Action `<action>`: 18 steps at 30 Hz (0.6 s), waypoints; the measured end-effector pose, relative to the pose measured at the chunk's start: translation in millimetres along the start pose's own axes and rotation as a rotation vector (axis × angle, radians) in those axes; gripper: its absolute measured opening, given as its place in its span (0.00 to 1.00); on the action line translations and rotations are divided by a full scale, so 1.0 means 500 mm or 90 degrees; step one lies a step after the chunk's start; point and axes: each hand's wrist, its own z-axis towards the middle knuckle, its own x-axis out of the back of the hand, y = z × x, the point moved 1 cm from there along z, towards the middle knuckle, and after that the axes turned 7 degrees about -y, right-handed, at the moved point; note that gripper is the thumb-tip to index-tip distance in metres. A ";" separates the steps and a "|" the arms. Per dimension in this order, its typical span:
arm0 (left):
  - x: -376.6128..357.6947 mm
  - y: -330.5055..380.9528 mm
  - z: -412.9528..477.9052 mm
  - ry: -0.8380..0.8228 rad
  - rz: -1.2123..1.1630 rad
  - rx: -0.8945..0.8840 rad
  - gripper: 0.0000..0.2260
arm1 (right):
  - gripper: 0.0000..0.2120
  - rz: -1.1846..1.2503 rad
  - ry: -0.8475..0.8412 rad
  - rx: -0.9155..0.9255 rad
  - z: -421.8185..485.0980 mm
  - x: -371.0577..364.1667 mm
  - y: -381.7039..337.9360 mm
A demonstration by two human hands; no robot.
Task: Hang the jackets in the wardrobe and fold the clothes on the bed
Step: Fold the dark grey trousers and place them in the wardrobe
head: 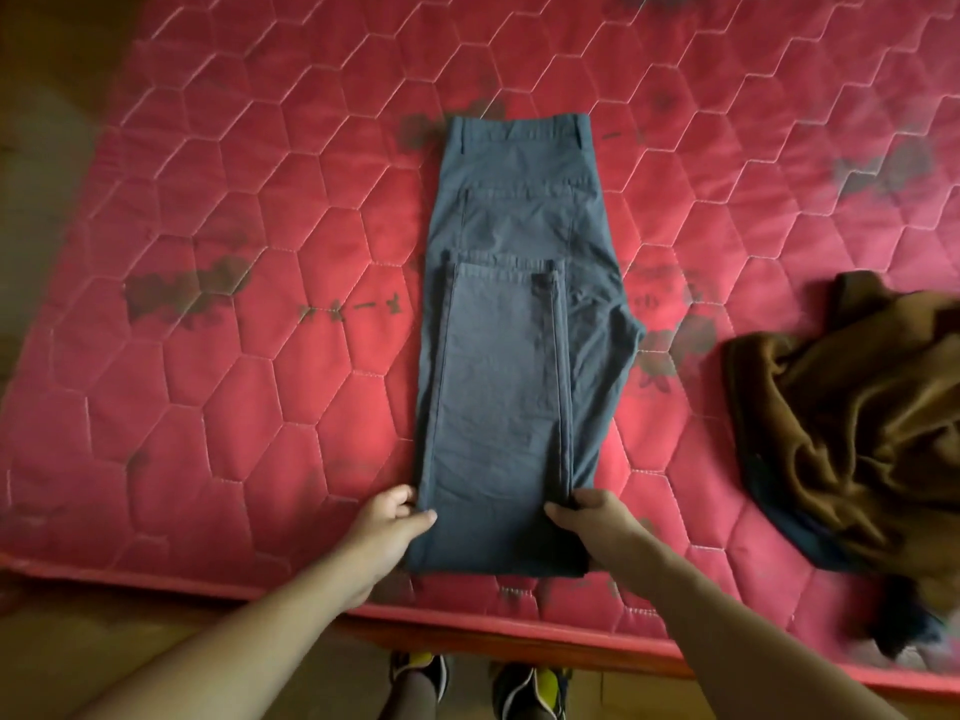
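The left hand (395,527) pinches the left edge of the trousers (509,356) near their folded end, thumb on top and fingers curled at the edge. The right hand (592,522) pinches the right edge the same way, thumb lying across the cloth. Both forearms reach forward, bare, wrists low over the mattress (234,252).

The blue-grey trousers lie flat and lengthwise in the middle of the red quilted mattress. The waistband is at the far end, and the legs are doubled back so the hems sit about halfway up. Dark printed marks on the mattress are too blurred to read.

A crumpled brown garment (857,423) lies well to the right. The person's shoes (421,672) show below the mattress edge.
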 end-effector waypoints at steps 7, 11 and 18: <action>0.036 0.149 0.097 0.045 -0.112 -0.119 0.11 | 0.14 0.099 0.043 0.116 0.060 0.028 -0.153; 0.030 0.206 0.123 0.064 -0.101 -0.156 0.13 | 0.02 0.129 0.072 0.188 0.080 0.006 -0.188; 0.037 0.188 0.052 0.073 0.013 -0.158 0.14 | 0.08 0.073 0.107 0.160 0.030 -0.019 -0.151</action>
